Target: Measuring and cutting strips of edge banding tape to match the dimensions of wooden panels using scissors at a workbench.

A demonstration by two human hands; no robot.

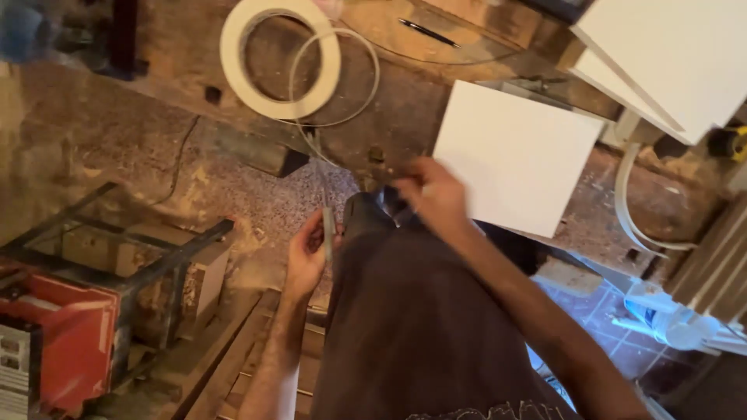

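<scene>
Your left hand [305, 257] pinches thin strip [327, 225] upright, fingers closed, keeping it taut from white coil [233, 62] far. Right hand [432, 194] blurred against white panel [513, 155]; grip unclear.

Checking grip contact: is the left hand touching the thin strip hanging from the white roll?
Touching. The head view shows the left hand with fingers closed around the thin strip.

Your left hand [305, 257] pinches a thin, smooth plastic-looking strip [327, 227]; the white panel [513, 155] at right looks matt, the workbench [405, 101] rough wood.
</scene>
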